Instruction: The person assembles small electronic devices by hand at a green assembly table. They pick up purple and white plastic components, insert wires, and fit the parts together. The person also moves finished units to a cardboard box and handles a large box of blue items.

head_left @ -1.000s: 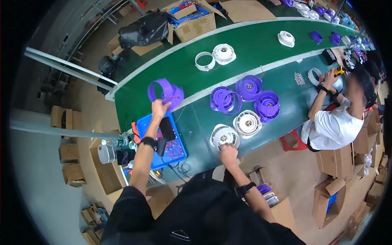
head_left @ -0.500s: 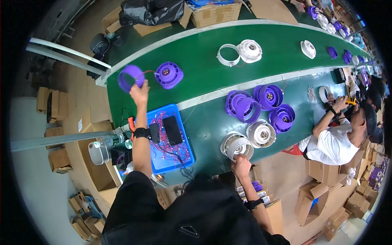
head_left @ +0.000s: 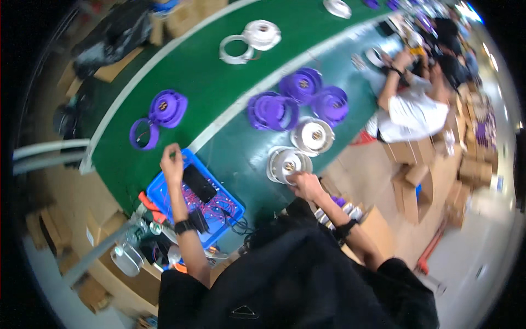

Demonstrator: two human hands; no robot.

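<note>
My left hand [head_left: 172, 164] is raised over the far corner of a blue tray [head_left: 236, 213], its fingers loosely bent and apart, holding nothing. Beyond it on the green belt lies a purple ring [head_left: 133, 137], beside a purple round motor housing [head_left: 174, 109]. In the tray are red wires [head_left: 192, 198] and a black phone [head_left: 199, 183]. My right hand [head_left: 307, 186] grips the near rim of a white ring [head_left: 280, 166], which sits tilted on a white housing [head_left: 270, 156] on the bench. Its fingertips are partly hidden at the rim.
Another white housing [head_left: 327, 143] and several purple housings [head_left: 331, 104] stand nearby. A white ring [head_left: 222, 50] and white housing [head_left: 262, 34] lie farther along the belt. A co-worker in a white shirt [head_left: 419, 118] sits at right. Bottles [head_left: 127, 259] and a metal post [head_left: 98, 255] are at left.
My left hand has let go of the purple ring, now lying on the belt, and drawn back toward the tray. My right hand stays at the white ring. The whole view has turned.
</note>
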